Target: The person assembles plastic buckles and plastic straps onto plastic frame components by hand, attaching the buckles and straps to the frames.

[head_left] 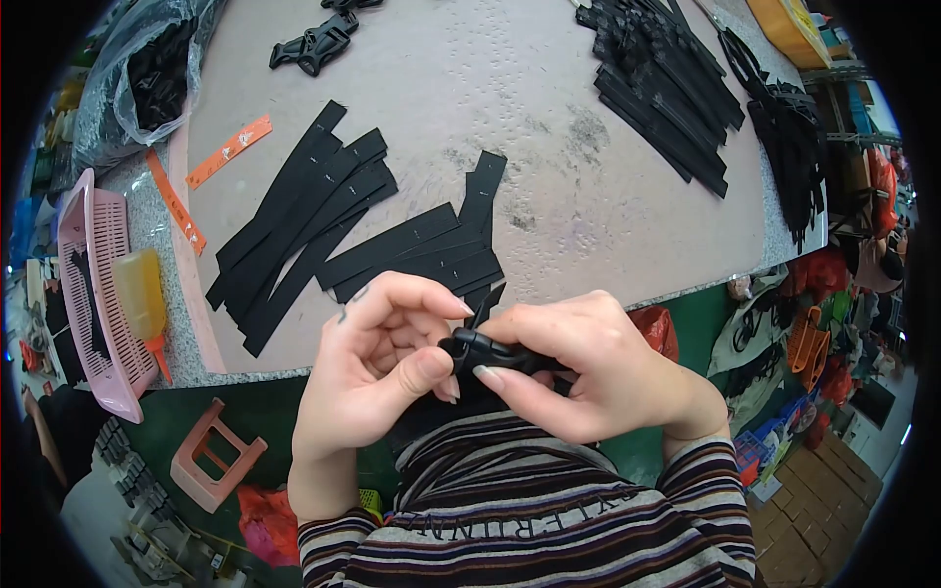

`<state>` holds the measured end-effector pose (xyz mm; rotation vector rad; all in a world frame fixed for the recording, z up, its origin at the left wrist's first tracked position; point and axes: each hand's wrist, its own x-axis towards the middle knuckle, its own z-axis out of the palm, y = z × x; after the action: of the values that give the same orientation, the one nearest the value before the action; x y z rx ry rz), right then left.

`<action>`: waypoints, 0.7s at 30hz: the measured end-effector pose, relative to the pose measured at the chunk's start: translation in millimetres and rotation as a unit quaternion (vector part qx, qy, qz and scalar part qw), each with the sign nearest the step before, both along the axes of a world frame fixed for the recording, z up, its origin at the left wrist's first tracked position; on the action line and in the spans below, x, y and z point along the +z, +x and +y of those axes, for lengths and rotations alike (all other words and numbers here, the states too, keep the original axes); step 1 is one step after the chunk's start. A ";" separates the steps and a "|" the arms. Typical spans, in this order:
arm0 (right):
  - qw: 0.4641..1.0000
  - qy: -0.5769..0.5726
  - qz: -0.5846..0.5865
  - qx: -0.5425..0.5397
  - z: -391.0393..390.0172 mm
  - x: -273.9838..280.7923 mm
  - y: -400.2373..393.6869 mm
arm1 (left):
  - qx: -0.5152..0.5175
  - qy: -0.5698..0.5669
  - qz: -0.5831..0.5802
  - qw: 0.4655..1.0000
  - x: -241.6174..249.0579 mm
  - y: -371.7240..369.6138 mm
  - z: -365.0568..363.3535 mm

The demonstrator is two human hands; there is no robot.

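Note:
Close to my body, just off the table's front edge, a black plastic buckle (477, 345) is held between my two hands. My right hand (578, 358) grips it between thumb and forefinger. My left hand (377, 363) pinches the buckle's left end with thumb and fingers. A short black strap end (486, 306) sticks up from the buckle between the hands. Cut black webbing straps (421, 250) lie fanned out on the table beyond my left hand, and another group of straps (304, 211) lies farther left.
Loose black buckles (316, 44) rest at the back of the table (549, 225). Finished-looking strap bundles (667, 98) lie at the back right. On the left are a plastic bag (157, 78), orange strips (228, 151), a pink basket (98, 294) and a yellow glue bottle (140, 294). A pink stool (218, 456) stands below.

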<state>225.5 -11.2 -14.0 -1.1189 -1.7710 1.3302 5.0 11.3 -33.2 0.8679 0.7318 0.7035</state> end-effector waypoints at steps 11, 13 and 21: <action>0.993 -0.023 0.094 0.069 2.1 -2.0 9.0 | -0.014 0.143 -0.052 0.988 -22.2 -1.4 4.6; 0.983 -0.067 0.146 0.087 5.5 0.6 13.5 | -0.026 0.168 0.020 0.985 -5.6 -0.7 11.4; 0.988 -0.066 0.123 0.073 4.9 -7.1 19.0 | 0.051 0.215 0.213 0.952 12.9 -1.0 5.9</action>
<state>244.5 -6.3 -21.1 -0.8623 -1.6267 1.6186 4.0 17.2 -20.3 1.4163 1.0331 0.7926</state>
